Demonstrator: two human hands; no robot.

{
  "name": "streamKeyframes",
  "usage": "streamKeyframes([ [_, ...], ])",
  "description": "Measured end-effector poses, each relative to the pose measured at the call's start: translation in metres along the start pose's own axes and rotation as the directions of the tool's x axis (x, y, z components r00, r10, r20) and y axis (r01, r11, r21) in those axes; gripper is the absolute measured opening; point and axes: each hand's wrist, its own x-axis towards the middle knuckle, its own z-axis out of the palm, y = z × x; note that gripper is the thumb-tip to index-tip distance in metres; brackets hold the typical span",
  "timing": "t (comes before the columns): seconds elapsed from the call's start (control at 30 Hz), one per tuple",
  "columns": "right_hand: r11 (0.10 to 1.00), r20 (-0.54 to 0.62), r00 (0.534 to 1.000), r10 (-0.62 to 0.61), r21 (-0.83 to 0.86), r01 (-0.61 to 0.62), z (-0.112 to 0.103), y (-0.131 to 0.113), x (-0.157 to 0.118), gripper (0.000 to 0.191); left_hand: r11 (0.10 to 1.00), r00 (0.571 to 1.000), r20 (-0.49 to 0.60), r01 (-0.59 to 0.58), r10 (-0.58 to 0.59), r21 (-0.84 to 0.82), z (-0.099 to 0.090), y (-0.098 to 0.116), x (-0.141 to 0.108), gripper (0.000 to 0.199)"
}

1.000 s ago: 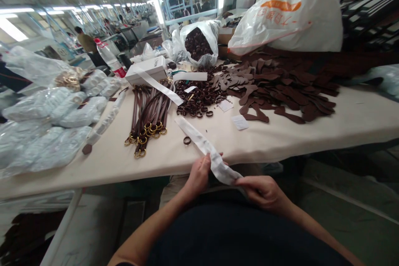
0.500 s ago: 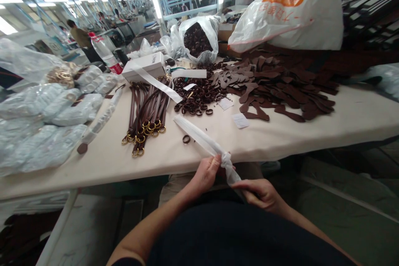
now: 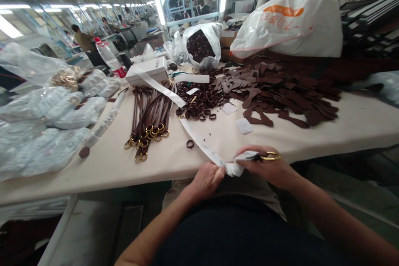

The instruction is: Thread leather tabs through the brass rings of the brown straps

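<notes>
A strap wrapped in white material (image 3: pixel 202 146) runs from the tabletop down to my hands, with a small gold ring (image 3: pixel 182 117) at its far end. My left hand (image 3: pixel 208 181) is closed around it at the table's front edge. Just right of that grip the white wrapping bunches into a twisted lump. My right hand (image 3: pixel 269 167) pinches the other end, where a short dark piece and a gold ring (image 3: pixel 272 156) stick out past the fingers. A loose dark brown loop (image 3: pixel 190 144) lies left of the strap.
Brown straps with gold rings (image 3: pixel 151 110) lie left of a heap of small brown loops (image 3: pixel 202 99). Brown leather pieces (image 3: pixel 289 95) spread rightward. Plastic-wrapped bundles (image 3: pixel 52 133) fill the left side. A white box (image 3: pixel 148 70) and a bottle (image 3: pixel 109 56) stand behind.
My right hand has risen from below the table edge to above it, bringing the strap's ringed end up into view. My left hand keeps its grip, slightly lower. The view has shifted a little.
</notes>
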Motion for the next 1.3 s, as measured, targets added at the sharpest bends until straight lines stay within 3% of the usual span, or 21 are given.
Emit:
streamKeyframes([
  [0.07,0.989,-0.078,0.996,-0.033,-0.145,0.022,-0.004,0.004,0.020,0.035,1.000,1.000,0.025,-0.006,0.005,0.012,-0.003,0.005,0.002,0.040],
  [0.1,0.991,-0.030,0.999,-0.013,-0.135,0.009,-0.004,0.006,0.029,0.038,1.000,0.999,0.039,-0.007,0.007,0.009,-0.005,0.007,0.004,0.040],
  [0.17,0.993,0.201,0.973,0.109,0.020,-0.115,-0.002,0.011,0.044,0.048,1.000,0.998,0.067,-0.016,0.016,-0.006,-0.011,0.011,0.007,0.039],
  [0.23,0.924,0.408,0.891,0.198,0.225,-0.308,0.007,0.016,0.056,0.058,0.999,0.995,0.088,-0.037,0.038,-0.011,-0.016,0.013,0.010,0.038],
  [0.27,0.865,0.454,0.864,0.219,0.320,-0.387,0.014,0.019,0.060,0.061,0.999,0.995,0.087,-0.048,0.049,-0.013,-0.018,0.014,0.010,0.037],
  [0.33,0.752,0.428,0.871,0.242,0.485,-0.447,0.027,0.023,0.069,0.062,0.997,0.996,0.068,-0.054,0.057,-0.046,-0.021,0.011,0.011,0.037],
  [0.43,0.723,0.234,0.945,0.229,0.609,-0.326,0.041,0.020,0.075,0.059,0.958,0.998,0.041,0.049,-0.039,-0.283,-0.026,0.003,0.010,0.043],
  [0.53,0.848,0.104,0.991,0.080,0.516,-0.123,0.040,0.003,0.066,0.056,0.757,0.983,0.053,0.167,-0.173,-0.632,-0.037,-0.003,0.014,0.074],
  [0.63,0.952,0.191,0.971,-0.146,0.296,0.085,0.035,-0.018,0.047,0.048,0.385,0.953,0.008,0.130,-0.304,-0.914,-0.061,0.002,0.029,0.098],
  [0.7,0.953,0.275,0.916,-0.291,0.171,0.251,0.036,-0.024,0.035,0.041,0.180,0.923,-0.044,0.028,-0.383,-0.983,-0.080,0.009,0.042,0.094],
  [0.8,0.924,0.335,0.864,-0.377,0.073,0.375,0.041,-0.016,0.021,0.038,0.033,0.868,-0.152,-0.155,-0.472,-0.987,-0.103,0.019,0.058,0.076],
  [0.9,0.950,0.307,0.904,-0.296,-0.003,0.312,0.046,0.003,0.011,0.044,0.075,0.823,-0.317,-0.321,-0.471,-0.944,-0.114,0.021,0.061,0.044],
  [0.97,0.968,0.274,0.934,-0.230,-0.032,0.248,0.048,0.013,0.005,0.047,0.139,0.828,-0.396,-0.373,-0.396,-0.917,-0.112,0.021,0.058,0.027],
  [1.1,0.990,0.232,0.963,-0.139,0.002,0.142,0.052,0.021,0.000,0.052,0.283,0.889,-0.344,-0.261,-0.302,-0.923,-0.094,0.023,0.047,0.024],
  [1.3,0.977,0.113,0.991,-0.074,0.206,0.049,0.053,0.018,0.001,0.053,0.638,0.901,-0.328,-0.078,-0.285,-0.766,-0.053,0.023,0.016,0.036],
])
